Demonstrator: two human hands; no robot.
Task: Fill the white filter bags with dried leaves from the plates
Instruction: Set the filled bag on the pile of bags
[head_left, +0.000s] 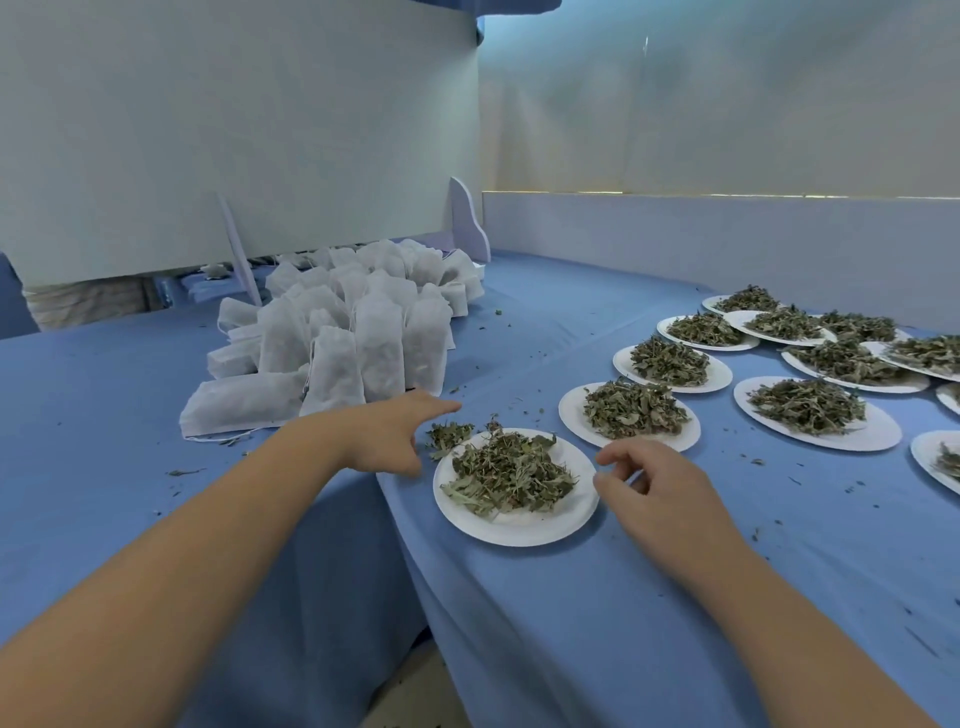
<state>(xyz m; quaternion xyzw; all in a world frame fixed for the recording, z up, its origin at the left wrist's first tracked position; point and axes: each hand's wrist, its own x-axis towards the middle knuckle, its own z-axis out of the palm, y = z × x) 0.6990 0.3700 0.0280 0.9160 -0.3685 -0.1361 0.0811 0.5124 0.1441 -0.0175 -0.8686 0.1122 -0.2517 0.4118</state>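
A round white plate, the near plate (519, 534), sits on the worktop (675, 613), which is covered with a blue cloth. A heap of dried leaves (511, 475) lies in the middle of the near plate.

The left hand (389, 439) is just to the left of the near plate. One finger (445, 406) points straight out past the plate's far left edge and the thumb points down. It holds nothing. The right hand (660, 488) is just to the right of the near plate. Its fingers are loosely curled, with the fingertips (602, 460) right beside the plate's rim. I cannot tell if they touch the rim, and I see nothing held in them.

A small clump of leaves (448, 435) lies on the cloth just past the near plate's far left edge, close to the left hand.

The white filter bags (358, 338) are in a big pile further away and to the left of the near plate — many stand up close together, and a few lie flat at the front of the pile.

Behind and to the right of the near plate is a second plate (570, 413) with its own heap of leaves. More plates of leaves (872, 441) spread out further to the right, and some of them overlap.

Tiny bits of leaf are scattered on the cloth around the near plate. A tall white board (260, 130) stands behind the pile of bags.
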